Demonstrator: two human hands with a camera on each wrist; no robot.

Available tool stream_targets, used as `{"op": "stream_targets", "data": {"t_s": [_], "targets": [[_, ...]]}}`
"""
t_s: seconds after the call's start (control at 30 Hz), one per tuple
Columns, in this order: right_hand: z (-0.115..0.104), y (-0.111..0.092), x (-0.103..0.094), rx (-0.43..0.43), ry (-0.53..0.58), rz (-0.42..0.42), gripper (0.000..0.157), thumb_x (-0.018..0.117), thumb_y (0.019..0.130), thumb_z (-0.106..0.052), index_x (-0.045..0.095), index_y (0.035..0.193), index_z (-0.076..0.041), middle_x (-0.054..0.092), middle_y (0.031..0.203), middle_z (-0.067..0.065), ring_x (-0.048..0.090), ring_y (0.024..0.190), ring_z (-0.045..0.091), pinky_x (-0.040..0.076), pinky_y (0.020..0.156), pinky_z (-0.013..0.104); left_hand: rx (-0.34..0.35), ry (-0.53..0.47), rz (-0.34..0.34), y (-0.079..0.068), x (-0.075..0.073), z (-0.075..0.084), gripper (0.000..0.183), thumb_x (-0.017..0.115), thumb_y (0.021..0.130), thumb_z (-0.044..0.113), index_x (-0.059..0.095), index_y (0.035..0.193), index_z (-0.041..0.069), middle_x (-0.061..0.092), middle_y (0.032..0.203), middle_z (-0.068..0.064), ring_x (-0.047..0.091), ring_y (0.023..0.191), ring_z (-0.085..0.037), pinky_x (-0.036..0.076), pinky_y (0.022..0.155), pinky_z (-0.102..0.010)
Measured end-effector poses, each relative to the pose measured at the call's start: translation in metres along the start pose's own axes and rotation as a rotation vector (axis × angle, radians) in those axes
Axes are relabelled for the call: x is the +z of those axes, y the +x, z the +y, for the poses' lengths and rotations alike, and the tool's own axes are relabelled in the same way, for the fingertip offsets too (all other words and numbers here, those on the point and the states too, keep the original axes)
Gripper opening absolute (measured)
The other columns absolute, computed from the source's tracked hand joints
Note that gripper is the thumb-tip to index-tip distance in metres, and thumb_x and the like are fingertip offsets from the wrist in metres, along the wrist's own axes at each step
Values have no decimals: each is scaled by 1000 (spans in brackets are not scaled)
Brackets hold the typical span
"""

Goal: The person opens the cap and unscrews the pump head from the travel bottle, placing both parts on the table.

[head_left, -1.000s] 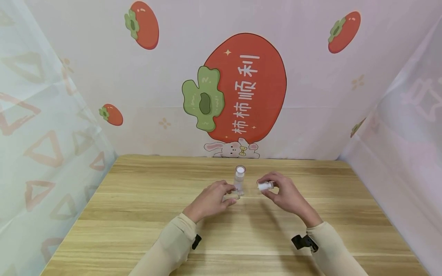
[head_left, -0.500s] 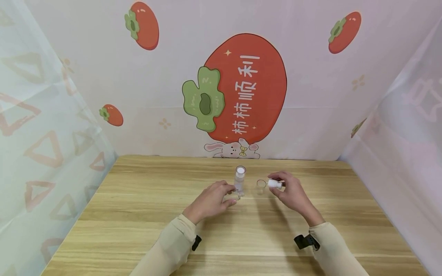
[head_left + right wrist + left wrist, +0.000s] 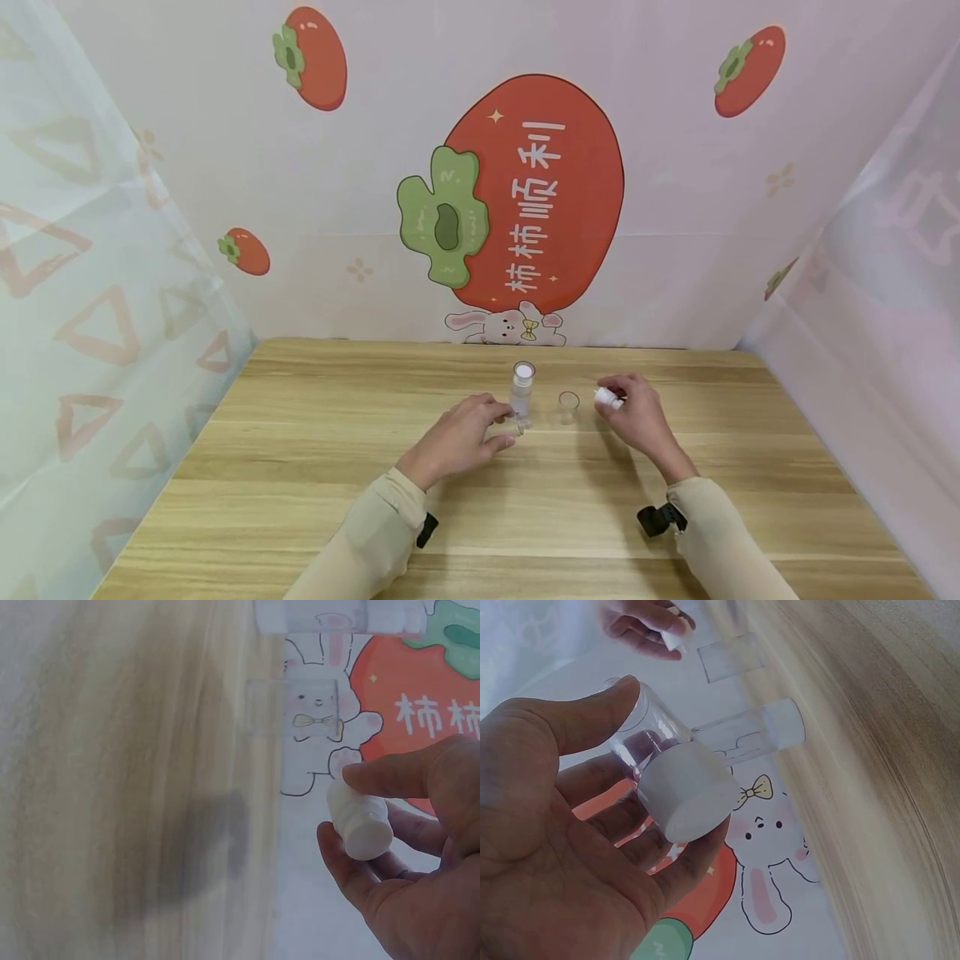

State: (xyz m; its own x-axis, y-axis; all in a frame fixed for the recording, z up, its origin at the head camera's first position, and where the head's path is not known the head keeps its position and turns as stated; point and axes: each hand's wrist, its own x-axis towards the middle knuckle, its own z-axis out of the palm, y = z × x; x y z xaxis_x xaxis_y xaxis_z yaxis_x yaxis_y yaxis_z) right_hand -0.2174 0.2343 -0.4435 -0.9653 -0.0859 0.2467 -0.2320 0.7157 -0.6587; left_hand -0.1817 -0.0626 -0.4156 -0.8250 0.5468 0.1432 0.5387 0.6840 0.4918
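In the head view my left hand [image 3: 453,437] holds a clear bottle with a white base, thumb on one side and fingers on the other. The left wrist view shows the bottle's white base [image 3: 686,791] facing the camera, the bottle tilted. My right hand [image 3: 641,421] pinches a small white pump head [image 3: 358,825] above the wood, thumb and fingertips round it. Between the hands a clear cap [image 3: 567,408] with a thin reddish rim stands on the table. Another clear bottle [image 3: 522,390] stands upright just beyond the left fingertips, with white inside its top.
The wooden table [image 3: 315,492] runs back to a pale cloth wall [image 3: 360,183] printed with red persimmons and a rabbit. Cloth panels close off both sides. Each wrist wears a black camera mount.
My right hand has carried the white pump head to the right and turned it somewhat, uncovering the clear cap in the head view. The left hand stays in place.
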Motion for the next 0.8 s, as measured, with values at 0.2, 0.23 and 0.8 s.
{"op": "stream_targets", "data": {"t_s": [0.2, 0.23, 0.8], "targets": [[11, 3, 6, 44, -39, -11, 31, 74, 86, 0, 68, 115, 8, 63, 103, 20, 59, 91, 30, 49, 74, 38, 2, -1, 3, -2, -1, 2, 37, 74, 95, 24, 68, 126, 5, 67, 111, -7, 62, 100, -19, 54, 86, -39], [12, 4, 7, 53, -40, -15, 31, 74, 85, 1, 68, 115, 8, 64, 102, 19, 59, 90, 30, 49, 74, 38, -1, 0, 4, -2, -1, 2, 37, 74, 95, 24, 68, 126, 5, 67, 111, -6, 62, 100, -19, 54, 87, -39], [24, 10, 17, 121, -67, -50, 29, 75, 80, 2, 68, 108, 8, 68, 94, 17, 62, 85, 28, 51, 73, 40, 21, 2, 49, -1, -6, 2, 37, 76, 93, 22, 69, 124, 3, 67, 108, -7, 63, 99, -23, 54, 86, -39]]}}
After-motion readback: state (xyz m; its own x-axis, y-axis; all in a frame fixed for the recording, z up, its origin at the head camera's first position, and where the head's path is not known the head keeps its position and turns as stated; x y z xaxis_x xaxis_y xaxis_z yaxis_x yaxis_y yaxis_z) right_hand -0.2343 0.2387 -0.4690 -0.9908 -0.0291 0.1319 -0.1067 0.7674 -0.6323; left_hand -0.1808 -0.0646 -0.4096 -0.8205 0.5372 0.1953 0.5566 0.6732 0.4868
